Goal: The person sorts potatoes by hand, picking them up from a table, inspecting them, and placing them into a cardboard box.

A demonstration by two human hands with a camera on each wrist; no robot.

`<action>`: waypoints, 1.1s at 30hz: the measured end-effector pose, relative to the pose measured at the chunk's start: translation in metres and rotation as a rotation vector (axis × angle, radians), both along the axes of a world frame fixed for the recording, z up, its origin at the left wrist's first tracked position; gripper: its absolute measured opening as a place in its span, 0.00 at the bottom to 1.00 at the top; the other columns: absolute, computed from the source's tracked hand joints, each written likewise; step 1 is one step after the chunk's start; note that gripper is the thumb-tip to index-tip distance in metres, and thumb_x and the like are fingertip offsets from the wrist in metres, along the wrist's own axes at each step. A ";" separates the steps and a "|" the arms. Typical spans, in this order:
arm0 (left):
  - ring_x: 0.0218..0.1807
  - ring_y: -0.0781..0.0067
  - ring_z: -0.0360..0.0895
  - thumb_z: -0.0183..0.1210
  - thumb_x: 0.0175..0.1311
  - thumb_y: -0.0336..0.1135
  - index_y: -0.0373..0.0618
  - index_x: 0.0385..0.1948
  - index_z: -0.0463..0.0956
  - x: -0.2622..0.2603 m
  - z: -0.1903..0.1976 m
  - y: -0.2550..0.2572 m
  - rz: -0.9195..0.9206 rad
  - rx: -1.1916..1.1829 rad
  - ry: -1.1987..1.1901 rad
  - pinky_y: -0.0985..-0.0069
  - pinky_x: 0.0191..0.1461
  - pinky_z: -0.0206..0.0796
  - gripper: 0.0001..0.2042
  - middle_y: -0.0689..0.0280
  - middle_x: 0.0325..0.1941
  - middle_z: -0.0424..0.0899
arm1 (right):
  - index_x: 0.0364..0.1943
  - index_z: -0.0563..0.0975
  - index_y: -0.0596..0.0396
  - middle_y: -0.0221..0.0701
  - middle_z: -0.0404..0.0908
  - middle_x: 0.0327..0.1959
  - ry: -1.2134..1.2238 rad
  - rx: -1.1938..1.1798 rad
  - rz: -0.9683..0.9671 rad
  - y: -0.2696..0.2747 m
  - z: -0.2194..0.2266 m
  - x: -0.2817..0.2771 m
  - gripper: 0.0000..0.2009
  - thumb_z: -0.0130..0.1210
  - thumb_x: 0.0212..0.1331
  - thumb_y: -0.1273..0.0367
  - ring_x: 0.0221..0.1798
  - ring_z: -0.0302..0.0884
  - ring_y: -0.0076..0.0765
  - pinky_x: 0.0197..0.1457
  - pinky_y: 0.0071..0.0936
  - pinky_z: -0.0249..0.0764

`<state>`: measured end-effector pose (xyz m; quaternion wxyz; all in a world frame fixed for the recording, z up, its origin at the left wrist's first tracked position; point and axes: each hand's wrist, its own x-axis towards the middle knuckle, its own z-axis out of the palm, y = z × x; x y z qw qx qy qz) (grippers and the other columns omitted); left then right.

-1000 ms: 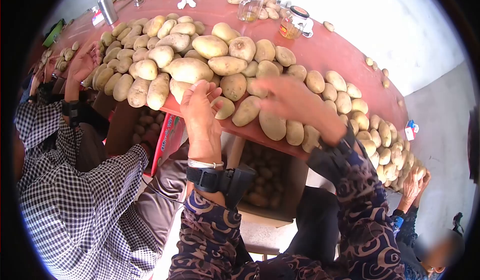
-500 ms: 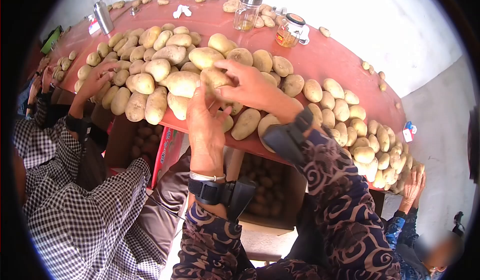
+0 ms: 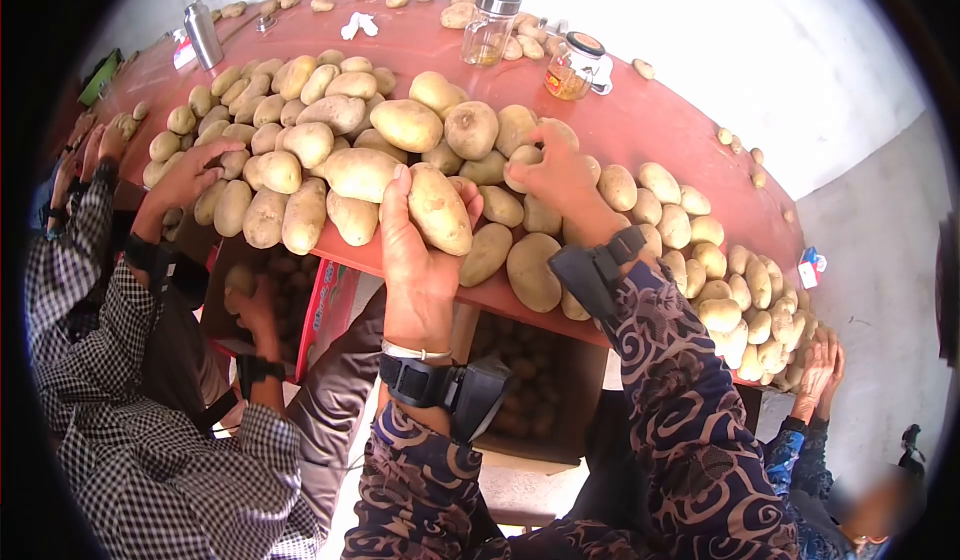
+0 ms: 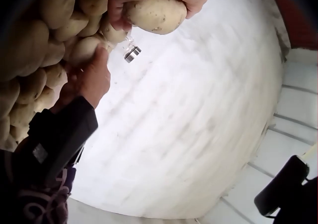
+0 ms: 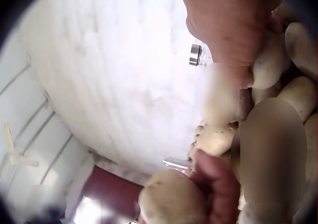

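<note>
My left hand [image 3: 415, 270] holds a long pale potato [image 3: 438, 210] upright at the table's front edge, thumb on its near side and fingers behind. In the left wrist view, the same potato [image 4: 155, 15] shows speckled skin. To its right, my right hand [image 3: 572, 192] reaches into the heap, thumb and forefinger curled round another potato [image 3: 524, 163], partly hidden by the fingers. The right wrist view shows its fingers against that potato [image 5: 268, 62]. Several more potatoes [image 3: 362, 173] lie close around both hands.
Potatoes line the front of the red table [image 3: 640, 110]. Behind them stand a silver-lidded jar [image 3: 488, 35], a dark-lidded jar [image 3: 570, 72] and a steel bottle [image 3: 203, 38]. Below is a cardboard box [image 3: 540, 440] with potatoes. People work at both sides; the checked-shirt person [image 3: 180, 390] sits close at left.
The right hand brought a potato from the heap to the left hand, which now holds it alone. The right hand has moved back right to another potato. The left neighbour's hand lowered into a box.
</note>
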<state>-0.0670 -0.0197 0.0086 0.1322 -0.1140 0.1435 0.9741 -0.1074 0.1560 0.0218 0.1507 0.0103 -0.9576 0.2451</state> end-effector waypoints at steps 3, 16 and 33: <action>0.53 0.55 0.62 0.53 0.53 0.53 0.43 0.37 0.68 0.001 0.004 -0.001 -0.054 0.118 -0.037 0.49 0.56 0.55 0.21 0.55 0.48 0.67 | 0.39 0.71 0.60 0.42 0.75 0.29 -0.130 -0.421 0.092 -0.004 0.032 0.005 0.21 0.57 0.46 0.58 0.34 0.74 0.45 0.38 0.34 0.70; 0.63 0.53 0.52 0.48 0.53 0.57 0.44 0.41 0.65 -0.001 0.009 0.006 -0.048 0.404 0.035 0.39 0.61 0.42 0.25 0.56 0.57 0.61 | 0.39 0.75 0.63 0.50 0.74 0.39 -0.318 0.119 -0.067 0.022 0.008 -0.062 0.35 0.49 0.41 0.41 0.43 0.73 0.51 0.44 0.37 0.70; 0.58 0.60 0.59 0.51 0.54 0.55 0.50 0.45 0.63 -0.003 0.010 0.010 -0.024 0.340 -0.062 0.40 0.59 0.47 0.23 0.65 0.53 0.64 | 0.33 0.73 0.64 0.37 0.74 0.29 -0.253 0.072 -0.005 0.027 0.013 -0.050 0.25 0.60 0.33 0.56 0.33 0.71 0.31 0.34 0.30 0.67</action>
